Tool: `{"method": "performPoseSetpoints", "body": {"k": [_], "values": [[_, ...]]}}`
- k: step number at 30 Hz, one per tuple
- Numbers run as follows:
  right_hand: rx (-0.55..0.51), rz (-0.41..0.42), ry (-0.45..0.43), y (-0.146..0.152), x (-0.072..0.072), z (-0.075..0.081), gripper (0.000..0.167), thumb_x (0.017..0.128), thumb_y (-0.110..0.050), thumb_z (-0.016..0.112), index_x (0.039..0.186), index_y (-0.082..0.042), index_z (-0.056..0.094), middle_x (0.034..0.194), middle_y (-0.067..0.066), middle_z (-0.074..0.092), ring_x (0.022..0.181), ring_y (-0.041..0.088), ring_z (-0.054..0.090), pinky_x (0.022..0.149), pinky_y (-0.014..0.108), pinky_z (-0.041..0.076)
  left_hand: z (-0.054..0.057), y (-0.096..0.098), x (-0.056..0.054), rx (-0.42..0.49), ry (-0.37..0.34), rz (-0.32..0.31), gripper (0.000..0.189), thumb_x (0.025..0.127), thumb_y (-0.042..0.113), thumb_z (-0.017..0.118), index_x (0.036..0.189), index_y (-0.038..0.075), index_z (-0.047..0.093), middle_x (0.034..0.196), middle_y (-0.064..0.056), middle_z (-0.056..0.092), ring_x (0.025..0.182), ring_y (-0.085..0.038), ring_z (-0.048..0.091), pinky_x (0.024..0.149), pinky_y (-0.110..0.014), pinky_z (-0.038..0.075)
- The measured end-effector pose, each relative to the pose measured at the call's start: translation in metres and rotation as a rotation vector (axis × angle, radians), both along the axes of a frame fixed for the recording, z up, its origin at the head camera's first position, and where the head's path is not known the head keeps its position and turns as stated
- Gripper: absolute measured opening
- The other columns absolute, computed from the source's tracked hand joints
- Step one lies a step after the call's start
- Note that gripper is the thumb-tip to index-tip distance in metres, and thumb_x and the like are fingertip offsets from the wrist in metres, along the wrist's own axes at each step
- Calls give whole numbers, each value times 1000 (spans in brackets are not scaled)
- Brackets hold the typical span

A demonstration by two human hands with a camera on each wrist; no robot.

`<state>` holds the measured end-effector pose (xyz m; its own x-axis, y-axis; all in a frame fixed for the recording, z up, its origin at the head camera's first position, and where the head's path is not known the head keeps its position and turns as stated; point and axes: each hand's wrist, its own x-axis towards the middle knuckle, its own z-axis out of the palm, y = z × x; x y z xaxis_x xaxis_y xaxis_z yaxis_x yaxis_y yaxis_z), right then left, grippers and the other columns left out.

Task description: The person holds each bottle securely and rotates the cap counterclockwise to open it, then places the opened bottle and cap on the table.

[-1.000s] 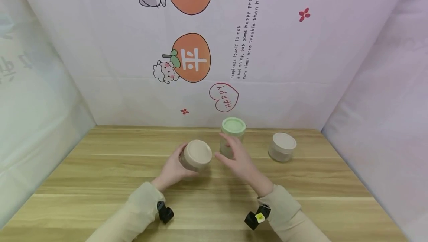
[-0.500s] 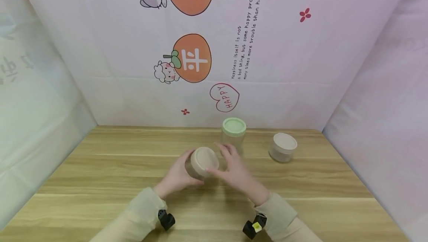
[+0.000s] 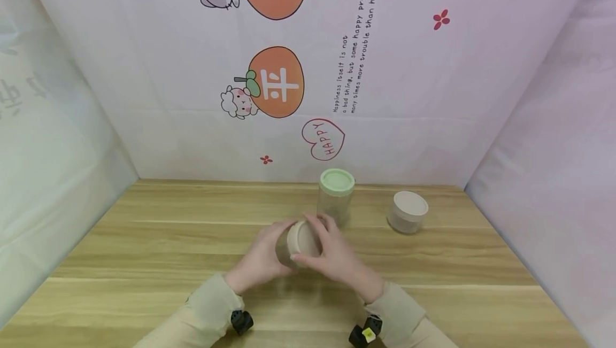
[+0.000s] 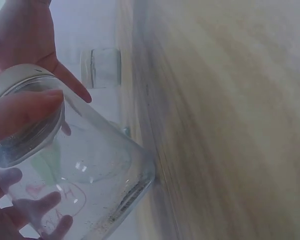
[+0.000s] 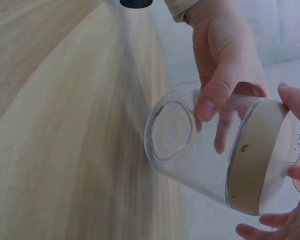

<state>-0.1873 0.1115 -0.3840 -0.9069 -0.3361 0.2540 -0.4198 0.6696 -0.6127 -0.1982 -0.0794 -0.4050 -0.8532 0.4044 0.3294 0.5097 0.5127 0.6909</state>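
Note:
A clear jar (image 4: 94, 160) with a beige screw lid (image 5: 257, 155) is tilted above the wooden table, its lid turned toward the right. My left hand (image 3: 262, 257) grips the jar's body, with fingers visible through the clear wall in the left wrist view. Over the lid, my right hand (image 3: 339, 254) has its thumb on the near side and fingers on the far side. In the right wrist view, dark specks show around the jar's base and on the lid's rim.
A taller clear jar with a green lid (image 3: 337, 181) stands just behind my hands. Farther right is a short jar with a white lid (image 3: 408, 211). A printed white cloth (image 3: 385, 145) hangs behind the table (image 3: 168, 236), with more white cloth at both sides.
My left hand has brought the jar right and toward me, tipping its lid to the right. My right hand has come left from beside the green-lidded jar and taken hold of the lid.

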Motion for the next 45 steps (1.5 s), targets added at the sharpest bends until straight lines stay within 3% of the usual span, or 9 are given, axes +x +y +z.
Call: {"method": "performPoseSetpoints", "body": {"k": [8, 17, 23, 35, 45], "values": [[-16, 9, -17, 1, 4, -5, 85, 76, -46, 75, 145, -15, 36, 143, 30, 30, 121, 48, 45, 93, 60, 45, -2, -1, 1, -48, 16, -34, 95, 59, 13, 88, 142, 12, 41, 141, -8, 47, 128, -35, 41, 103, -60, 36], [14, -16, 72, -1, 8, -3, 88, 69, -45, 80, 140, -7, 44, 129, 17, 54, 116, 35, 54, 95, 50, 48, -4, -8, 1, -179, 71, -95, 97, 65, 17, 86, 145, 8, 33, 144, -14, 40, 132, -37, 37, 104, -57, 37], [6, 2, 121, -2, 11, -2, 85, 67, -40, 83, 136, -6, 48, 127, 15, 56, 115, 33, 55, 95, 49, 48, -5, -14, -1, -247, 104, -128, 101, 63, 14, 87, 146, 11, 31, 141, -15, 41, 129, -37, 39, 101, -55, 41], [-55, 96, 210, -1, 14, -5, 71, 67, -31, 85, 129, -12, 55, 128, 9, 55, 118, 28, 54, 95, 48, 48, -7, -23, -7, -241, 96, -168, 104, 60, 21, 89, 147, 18, 31, 138, -8, 43, 126, -30, 43, 102, -51, 42], [-92, 83, 233, -5, 15, -8, 72, 65, -28, 86, 128, -12, 55, 128, 9, 55, 117, 28, 55, 95, 47, 49, -13, -26, -12, -187, 122, -189, 105, 56, 18, 90, 145, 16, 35, 138, -9, 47, 124, -32, 45, 99, -57, 42]]}}
